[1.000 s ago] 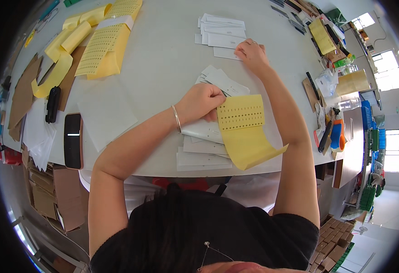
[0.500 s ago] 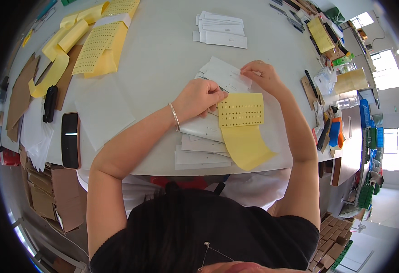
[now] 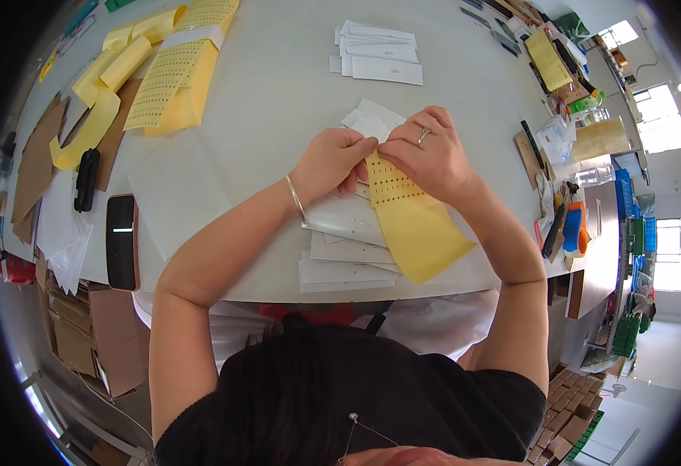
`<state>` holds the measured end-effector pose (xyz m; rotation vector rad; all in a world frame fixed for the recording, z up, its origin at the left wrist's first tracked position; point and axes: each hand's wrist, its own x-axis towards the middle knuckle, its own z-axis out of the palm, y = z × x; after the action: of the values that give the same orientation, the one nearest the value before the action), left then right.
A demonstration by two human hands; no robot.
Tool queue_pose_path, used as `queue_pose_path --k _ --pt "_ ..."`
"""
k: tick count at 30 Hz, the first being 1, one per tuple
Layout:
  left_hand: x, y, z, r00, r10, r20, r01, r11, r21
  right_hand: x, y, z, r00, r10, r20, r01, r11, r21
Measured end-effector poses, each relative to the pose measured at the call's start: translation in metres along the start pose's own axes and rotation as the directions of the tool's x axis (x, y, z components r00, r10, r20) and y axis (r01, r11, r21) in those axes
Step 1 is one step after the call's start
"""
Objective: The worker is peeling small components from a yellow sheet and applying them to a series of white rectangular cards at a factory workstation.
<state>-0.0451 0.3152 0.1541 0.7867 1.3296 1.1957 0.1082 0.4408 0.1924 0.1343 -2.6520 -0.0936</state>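
Note:
My left hand (image 3: 334,161), a bracelet at its wrist, is closed with thumb and fingertips pinching the upper left corner of a yellow label sheet (image 3: 422,237). Rows of small dark marks cover the sheet's upper part, while its lower part is plain and curls toward the table edge. My right hand (image 3: 434,155), with a ring on it, is closed too, its fingertips meeting the left ones at the sheet's top edge and its palm covering the top right. Under and beside the sheet lie overlapping white cards (image 3: 348,250), some partly hidden by my hands.
A second pile of white cards (image 3: 387,70) lies farther back. At left are marked yellow sheets (image 3: 166,89) in a white band, a black-cased phone (image 3: 121,248) and a black folded tool (image 3: 86,179). Tape, bottles and tools crowd the right edge.
My right hand has moved left and nearer, from the white cards onto the top of the yellow sheet, meeting my left fingertips. The sheet's upper part is now partly covered.

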Motion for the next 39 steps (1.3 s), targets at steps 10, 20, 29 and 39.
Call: queue_pose_path --k 10,20,29,39 --pt "0.004 0.000 -0.002 0.990 0.055 -0.128 -0.052 0.998 0.022 0.017 0.122 0.055 0.877 0.475 0.068 -0.465 0.806 0.366" --pt "-0.001 0.002 -0.003 0.992 0.119 -0.046 -0.106 0.972 0.211 0.019 0.139 0.097 0.845 0.525 0.108 -0.534 0.838 0.110" --pt "0.000 -0.001 0.001 0.988 0.154 -0.009 -0.146 0.954 0.262 0.006 0.134 0.075 0.941 0.324 0.096 -0.321 0.946 -0.047" --pt "-0.002 0.001 0.001 0.990 0.134 -0.036 -0.122 0.966 0.229 0.002 0.073 0.030 0.509 0.540 0.670 -0.860 0.282 0.426"
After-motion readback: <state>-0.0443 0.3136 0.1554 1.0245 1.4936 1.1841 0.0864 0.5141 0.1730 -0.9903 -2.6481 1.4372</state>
